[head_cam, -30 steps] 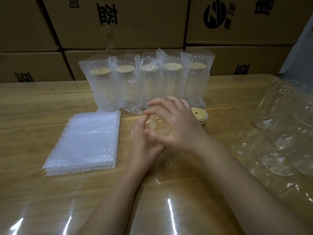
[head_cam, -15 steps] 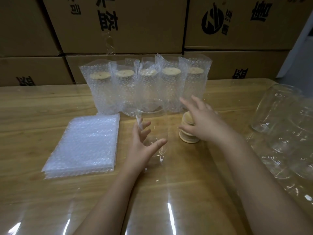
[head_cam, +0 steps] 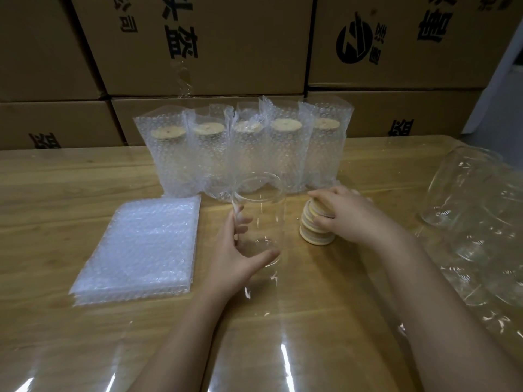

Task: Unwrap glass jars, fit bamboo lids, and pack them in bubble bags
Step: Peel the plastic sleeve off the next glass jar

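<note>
A clear glass jar [head_cam: 259,219] stands upright and open-mouthed on the table [head_cam: 56,193]. The left hand [head_cam: 236,258] holds it low, with the fingers on its far left side and the thumb across the near base. Just right of it, the right hand [head_cam: 345,216] sits on a stack of bamboo lids [head_cam: 314,236], its fingers curled over the top lid [head_cam: 315,208], which is tilted off the stack. Beyond both hands, five packed jars [head_cam: 246,154] stand in a row, each lidded inside a bubble bag. A pile of flat bubble bags [head_cam: 141,250] lies left of the left hand. Right of the right hand, more jars lie in clear wrap [head_cam: 475,222]. Cardboard boxes [head_cam: 198,52] are stacked behind the table.
</note>
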`<state>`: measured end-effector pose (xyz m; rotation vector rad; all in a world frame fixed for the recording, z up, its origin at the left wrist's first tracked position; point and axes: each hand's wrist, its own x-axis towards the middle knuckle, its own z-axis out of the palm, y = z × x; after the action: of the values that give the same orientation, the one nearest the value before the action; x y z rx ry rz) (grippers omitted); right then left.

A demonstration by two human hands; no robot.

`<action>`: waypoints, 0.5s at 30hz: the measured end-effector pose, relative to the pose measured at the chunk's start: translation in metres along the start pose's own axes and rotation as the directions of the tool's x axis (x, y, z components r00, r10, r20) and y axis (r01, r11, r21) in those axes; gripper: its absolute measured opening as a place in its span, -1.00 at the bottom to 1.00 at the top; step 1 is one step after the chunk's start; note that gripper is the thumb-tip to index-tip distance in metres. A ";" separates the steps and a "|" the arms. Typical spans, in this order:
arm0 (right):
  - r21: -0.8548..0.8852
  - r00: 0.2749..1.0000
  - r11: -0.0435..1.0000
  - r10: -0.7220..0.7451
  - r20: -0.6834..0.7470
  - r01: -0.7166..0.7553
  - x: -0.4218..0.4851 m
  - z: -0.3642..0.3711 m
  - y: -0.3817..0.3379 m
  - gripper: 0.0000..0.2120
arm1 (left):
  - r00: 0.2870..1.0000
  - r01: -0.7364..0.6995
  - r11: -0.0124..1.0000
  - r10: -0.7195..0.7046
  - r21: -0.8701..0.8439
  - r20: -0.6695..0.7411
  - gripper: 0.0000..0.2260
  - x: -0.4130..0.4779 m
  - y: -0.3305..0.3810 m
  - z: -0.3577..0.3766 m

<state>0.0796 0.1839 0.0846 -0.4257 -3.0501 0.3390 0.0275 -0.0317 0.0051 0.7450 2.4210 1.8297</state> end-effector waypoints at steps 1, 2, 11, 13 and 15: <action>-0.013 1.000 1.000 0.002 -0.027 -0.002 0.000 -0.001 0.000 -0.48 | 1.000 -0.010 1.000 0.010 0.007 -0.001 -0.15 0.000 0.000 0.000; -0.019 0.998 1.000 0.000 -0.063 -0.001 -0.001 -0.003 0.000 -0.48 | 1.000 -0.015 1.000 0.015 0.016 0.000 -0.16 0.000 0.001 0.001; 0.624 0.763 0.630 0.076 -0.642 0.463 -0.020 -0.027 -0.040 -0.59 | 0.999 -0.024 0.998 0.022 0.061 0.037 -0.07 0.003 -0.007 0.001; 0.699 0.752 0.448 0.085 -0.654 0.557 -0.027 -0.026 -0.057 -0.60 | 0.999 -0.017 0.998 0.015 0.054 0.050 -0.08 0.003 -0.006 0.001; 0.760 0.785 0.299 0.054 -0.617 0.576 -0.031 -0.019 -0.071 -0.59 | 0.999 -0.008 0.999 0.005 0.049 0.052 -0.07 0.003 -0.006 0.002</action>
<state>0.0922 0.1127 0.1186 0.1218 -1.7822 1.5219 0.0231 -0.0302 0.0002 0.7941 2.4427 1.7365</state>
